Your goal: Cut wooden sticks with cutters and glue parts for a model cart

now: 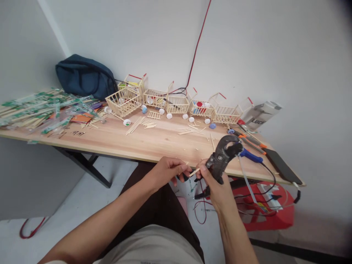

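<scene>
At the table's front edge, my right hand [217,185] is wrapped round a black hand cutter [221,156] with a curved jaw, which looks like a pipe cutter. Its thumb and fingertips also pinch a short wooden stick [194,172] that points left. Close beside it, my left hand [172,170] is closed, thumb against fingers. A small pale tip, like a stick end, shows at its fingertips; the rest is hidden. On the wooden table [170,141] behind my hands lie loose cut sticks [135,125] and a small stick ladder-like panel [154,115].
Several small stick-built carts [125,102] with bottle-cap wheels line the wall. Packaged chopsticks [41,108] and a blue bag [85,77] are at left. A blue glue gun [251,156], orange-handled pliers [254,143], a dark phone-like slab [283,167] and a red stool [277,218] are at right.
</scene>
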The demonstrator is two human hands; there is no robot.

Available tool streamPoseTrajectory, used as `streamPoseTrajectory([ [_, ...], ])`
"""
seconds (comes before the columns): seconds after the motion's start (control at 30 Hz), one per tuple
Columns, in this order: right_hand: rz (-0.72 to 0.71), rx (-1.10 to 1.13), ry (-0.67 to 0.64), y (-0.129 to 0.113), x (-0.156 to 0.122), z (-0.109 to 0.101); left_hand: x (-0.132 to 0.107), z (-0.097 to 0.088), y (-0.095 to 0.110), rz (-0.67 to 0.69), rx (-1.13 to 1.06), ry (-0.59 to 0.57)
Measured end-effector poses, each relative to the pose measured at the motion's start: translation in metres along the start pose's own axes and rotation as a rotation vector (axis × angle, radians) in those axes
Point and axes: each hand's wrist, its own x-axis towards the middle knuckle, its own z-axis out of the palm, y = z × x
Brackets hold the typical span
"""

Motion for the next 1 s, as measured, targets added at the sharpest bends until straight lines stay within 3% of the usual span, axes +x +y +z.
streamPoseTrajectory([
  [0.2, 0.040, -0.165, -0.046, -0.0035, 0.0006, -0.0047, 0.0018, 0.0021, 0.0034, -0.016, 0.025, -0.043],
  [0.4, 0.029, -0.269, 0.009, 0.0015, 0.0025, -0.0030, 0.0056, 0.0025, 0.0032, -0.023, 0.085, -0.067],
  [0.6, 0.056, -0.214, -0.021, 0.0062, 0.0029, -0.0030, 0.0069, 0.0018, -0.0008, -0.015, 0.135, -0.082],
  [0.8, 0.095, -0.092, -0.068, -0.0004, 0.0024, -0.0022, 0.0040, 0.0013, 0.0013, -0.088, -0.013, -0.100],
  [1.0, 0.126, -0.129, -0.087, 0.0014, 0.0015, -0.0034, 0.0034, -0.0005, 0.0009, -0.103, -0.046, -0.125],
])
